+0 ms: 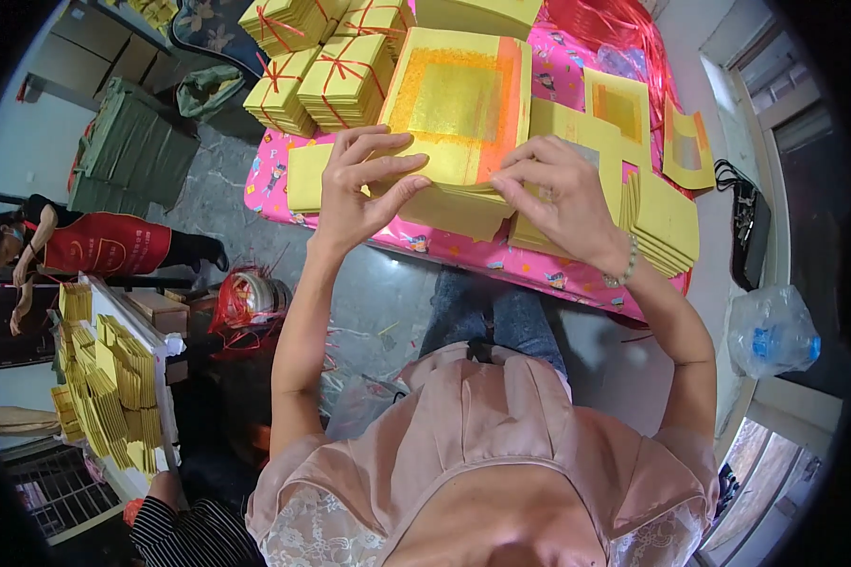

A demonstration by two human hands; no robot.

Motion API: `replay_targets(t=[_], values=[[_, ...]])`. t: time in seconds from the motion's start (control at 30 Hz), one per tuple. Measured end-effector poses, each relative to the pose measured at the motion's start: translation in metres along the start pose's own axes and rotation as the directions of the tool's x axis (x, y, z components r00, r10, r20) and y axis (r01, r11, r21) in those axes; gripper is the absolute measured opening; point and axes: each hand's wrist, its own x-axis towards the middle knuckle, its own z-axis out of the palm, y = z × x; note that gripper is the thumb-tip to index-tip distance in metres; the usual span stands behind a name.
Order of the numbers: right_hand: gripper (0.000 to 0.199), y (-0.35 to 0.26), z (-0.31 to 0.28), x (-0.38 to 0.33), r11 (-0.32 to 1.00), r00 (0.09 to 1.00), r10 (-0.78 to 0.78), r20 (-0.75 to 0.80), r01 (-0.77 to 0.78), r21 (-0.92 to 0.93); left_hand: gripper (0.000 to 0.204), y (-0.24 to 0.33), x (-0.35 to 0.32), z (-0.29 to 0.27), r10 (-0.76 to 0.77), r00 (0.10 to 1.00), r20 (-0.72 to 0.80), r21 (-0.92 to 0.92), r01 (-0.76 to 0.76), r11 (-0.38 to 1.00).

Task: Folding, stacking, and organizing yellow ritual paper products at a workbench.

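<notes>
Paper stack (pixel 454 109), yellow with an orange-and-gold printed top sheet, is best kept square by light, even pressure along its near edge, so that no layer is creased or dragged. It is set at twelve o'clock on the pink-covered counter (pixel 263 159), between the left hand (pixel 355 189), loosely spread against it at eight o'clock, and the right hand (pixel 567 200), by whose thumb and finger its edge is pinched at four o'clock. Red-tied bundles (pixel 345 77) are seen at ten o'clock.

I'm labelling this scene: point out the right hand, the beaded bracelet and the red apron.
Right hand (pixel 565 200): head view, its back.
Beaded bracelet (pixel 632 257): head view, its beads.
Red apron (pixel 104 243): head view, its front.
</notes>
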Motion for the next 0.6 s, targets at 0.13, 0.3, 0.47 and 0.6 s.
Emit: replay_targets(t=[0.13, 0.3, 0.47, 0.6], values=[[0.014, 0.008, 0.000, 0.003, 0.993, 0.998, 0.058, 0.036, -0.061, 0.098, 0.022, 0.006, 0.006, -0.006, -0.044, 0.997, 0.056, 0.002, 0.044, 0.999], [0.018, 0.005, -0.001, 0.003, 0.969, 0.980, 0.178, 0.088, -0.190, 0.158, 0.020, 0.009, 0.009, -0.011, -0.048, 0.995, 0.088, 0.027, 0.045, 0.999], [0.022, 0.011, 0.001, 0.006, 0.924, 0.947, 0.300, 0.116, -0.318, 0.212, 0.021, 0.001, 0.010, -0.001, -0.049, 0.999, 0.021, -0.030, 0.050, 0.998], [0.024, 0.011, 0.003, 0.007, 0.927, 0.944, 0.313, 0.104, -0.328, 0.184, 0.022, 0.000, 0.008, 0.001, -0.083, 0.997, 0.005, -0.030, 0.083, 0.996]])
